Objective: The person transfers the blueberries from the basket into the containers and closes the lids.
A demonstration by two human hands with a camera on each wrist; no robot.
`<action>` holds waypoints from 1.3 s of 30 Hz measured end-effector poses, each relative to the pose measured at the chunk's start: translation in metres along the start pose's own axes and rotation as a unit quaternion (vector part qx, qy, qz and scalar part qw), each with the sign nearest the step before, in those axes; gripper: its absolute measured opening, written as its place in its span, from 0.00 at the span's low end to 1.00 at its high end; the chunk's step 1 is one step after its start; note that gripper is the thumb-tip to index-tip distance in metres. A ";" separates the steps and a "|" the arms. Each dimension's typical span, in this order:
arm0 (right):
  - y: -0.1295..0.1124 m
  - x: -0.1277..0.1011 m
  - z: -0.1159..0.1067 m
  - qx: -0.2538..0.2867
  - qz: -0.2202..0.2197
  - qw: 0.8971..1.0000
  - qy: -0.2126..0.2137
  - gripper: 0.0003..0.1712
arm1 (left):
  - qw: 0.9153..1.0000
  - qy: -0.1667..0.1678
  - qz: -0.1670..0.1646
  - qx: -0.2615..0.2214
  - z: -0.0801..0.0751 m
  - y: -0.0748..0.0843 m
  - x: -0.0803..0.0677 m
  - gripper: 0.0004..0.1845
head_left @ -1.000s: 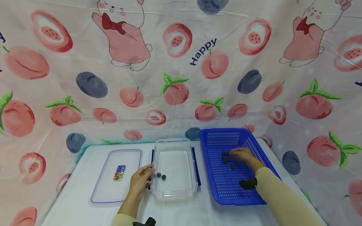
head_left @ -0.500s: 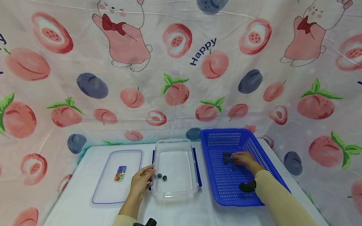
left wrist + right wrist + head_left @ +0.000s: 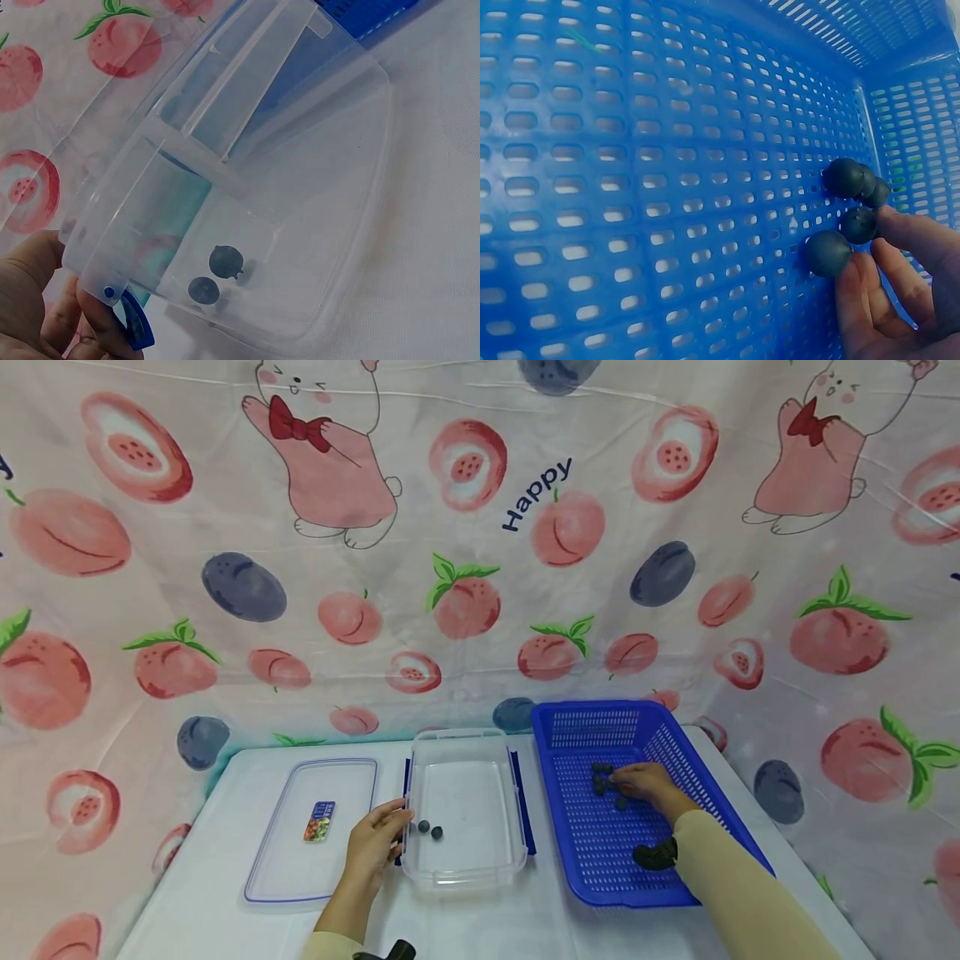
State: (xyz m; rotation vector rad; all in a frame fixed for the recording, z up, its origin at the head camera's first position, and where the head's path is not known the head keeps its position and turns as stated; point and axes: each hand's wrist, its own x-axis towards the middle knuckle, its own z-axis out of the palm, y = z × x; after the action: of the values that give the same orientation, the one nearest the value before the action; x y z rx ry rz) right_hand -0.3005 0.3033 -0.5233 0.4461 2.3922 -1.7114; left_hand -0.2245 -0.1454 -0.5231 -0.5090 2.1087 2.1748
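Note:
My left hand [image 3: 375,835] grips the left rim of a clear plastic storage box [image 3: 465,860], thumb on the rim and fingers by a blue clip [image 3: 136,321]. Inside the box lie two dark blueberries [image 3: 226,262], close together near that side. My right hand [image 3: 647,782] reaches down into a blue plastic basket [image 3: 588,885]. In the right wrist view, its fingertips pinch a blueberry [image 3: 859,225], with the lower finger right at another, larger-looking blueberry [image 3: 829,253]. More blueberries [image 3: 844,178] cluster just beyond the fingertips on the slotted floor.
Left of the box, a clear lid [image 3: 277,860] with a blue rim and a colourful label [image 3: 319,821] lies flat on the white table [image 3: 187,877]. A second blue clip [image 3: 522,802] hangs along the box's right side. A fruit-printed cloth [image 3: 465,693] hangs behind.
My right hand has dipped slightly lower among the blueberries and its fingers have closed in. The left hand keeps its hold on the box.

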 end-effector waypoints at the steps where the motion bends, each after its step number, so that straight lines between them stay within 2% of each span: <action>1: 0.000 0.000 0.000 0.000 -0.002 1.000 -0.003 0.21 | 1.000 0.000 0.000 0.000 0.000 0.000 0.000 0.24; 6: 0.000 0.001 0.002 0.001 0.002 1.000 0.000 0.21 | 1.000 0.000 0.000 -0.001 0.000 0.001 -0.001 0.24; 18: -0.001 0.002 0.007 -0.037 0.012 0.999 0.028 0.18 | 1.000 0.001 0.003 -0.004 0.001 0.001 0.000 0.25; 29: 0.002 0.002 0.009 -0.034 0.000 0.999 0.018 0.18 | 1.000 -0.002 0.001 -0.003 -0.001 0.001 0.002 0.25; 39: -0.006 -0.002 0.006 0.002 0.025 1.000 0.011 0.22 | 1.000 -0.007 -0.008 -0.001 -0.003 0.002 0.010 0.25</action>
State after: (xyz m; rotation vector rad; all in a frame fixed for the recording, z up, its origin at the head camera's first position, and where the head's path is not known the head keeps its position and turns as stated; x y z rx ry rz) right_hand -0.3005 0.2961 -0.5195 0.5218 2.3726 -1.6983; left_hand -0.2339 -0.1503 -0.5235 -0.5067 2.0881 2.1651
